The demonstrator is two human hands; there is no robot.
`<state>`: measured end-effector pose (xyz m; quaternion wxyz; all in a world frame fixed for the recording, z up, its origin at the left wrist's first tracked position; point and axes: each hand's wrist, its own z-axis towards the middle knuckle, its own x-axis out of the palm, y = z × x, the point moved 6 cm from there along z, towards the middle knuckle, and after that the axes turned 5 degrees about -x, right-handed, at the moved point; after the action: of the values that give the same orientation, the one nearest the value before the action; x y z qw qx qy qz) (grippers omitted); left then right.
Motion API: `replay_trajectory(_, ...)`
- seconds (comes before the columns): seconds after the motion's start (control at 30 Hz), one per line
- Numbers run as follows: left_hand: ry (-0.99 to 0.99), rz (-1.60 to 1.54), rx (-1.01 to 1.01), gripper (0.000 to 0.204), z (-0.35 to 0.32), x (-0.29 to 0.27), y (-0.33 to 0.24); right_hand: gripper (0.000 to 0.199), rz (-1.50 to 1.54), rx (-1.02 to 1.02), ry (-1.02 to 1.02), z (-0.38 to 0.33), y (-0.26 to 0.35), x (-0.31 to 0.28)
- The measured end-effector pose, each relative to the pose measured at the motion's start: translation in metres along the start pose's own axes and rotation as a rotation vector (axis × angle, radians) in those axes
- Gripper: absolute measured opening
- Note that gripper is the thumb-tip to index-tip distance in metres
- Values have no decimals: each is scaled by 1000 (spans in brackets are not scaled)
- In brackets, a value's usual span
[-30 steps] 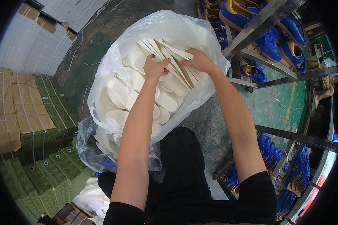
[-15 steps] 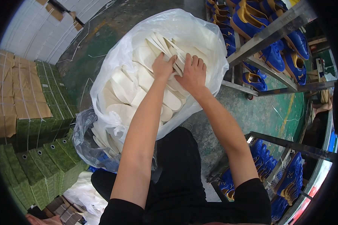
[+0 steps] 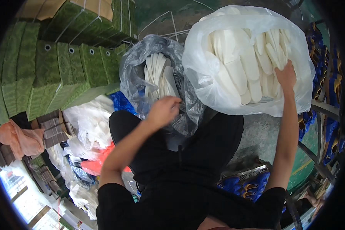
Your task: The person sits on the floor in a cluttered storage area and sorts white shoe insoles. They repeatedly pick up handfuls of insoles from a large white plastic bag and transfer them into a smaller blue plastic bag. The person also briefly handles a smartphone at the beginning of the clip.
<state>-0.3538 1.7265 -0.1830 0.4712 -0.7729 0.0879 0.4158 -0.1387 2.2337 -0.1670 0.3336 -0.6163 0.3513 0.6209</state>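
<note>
A large clear plastic bag (image 3: 218, 96) full of white insoles (image 3: 237, 65) stands at the upper right. My right hand (image 3: 285, 76) lies on the insoles at the bag's right side, its fingertips tucked among them. A smaller grey plastic bag (image 3: 138, 65) holding a few white insoles (image 3: 159, 78) stands to the left of it. My left hand (image 3: 163, 111) is curled at the near rim of the grey bag and seems to pinch the plastic. My black-clad lap is below both bags.
Stacks of green cartons (image 3: 65, 65) fill the upper left. White and red plastic bags (image 3: 92, 126) lie on the floor at left, near a peach cloth (image 3: 21, 140). Blue shoes on a metal rack (image 3: 329, 88) line the right edge, more blue shoes (image 3: 249, 184) lie below.
The view has swung left, bringing the grey bag and green cartons into sight. My left hand has left the big bag's insoles and come to the grey bag's rim. My right hand stays on the insoles.
</note>
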Motion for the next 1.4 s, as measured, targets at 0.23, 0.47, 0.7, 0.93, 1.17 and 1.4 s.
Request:
replay_trajectory(0.23,227,1074,283,49,21,-57,183,74,496,-136,139,-15,-29,-71)
replay_trajectory(0.47,1194,1045,-236,67,-58,-61,176,50,1217,13,-163,-101,-75,-147)
replay_trajectory(0.7,636,792,-343,54,-17,-56,157,53,1130,94,-686,-220,-75,-232)
replay_trajectory(0.93,475,1292,-235,40,-1,-70,163,54,1102,-43,-182,-268,217,-96)
replay_trajectory(1.17,-14,831,-320,69,14,-106,156,67,1057,-158,114,-278,351,97)
replay_trajectory(1.4,-100,507,-193,70,26,-117,128,63,968,-371,-13,-286,343,108)
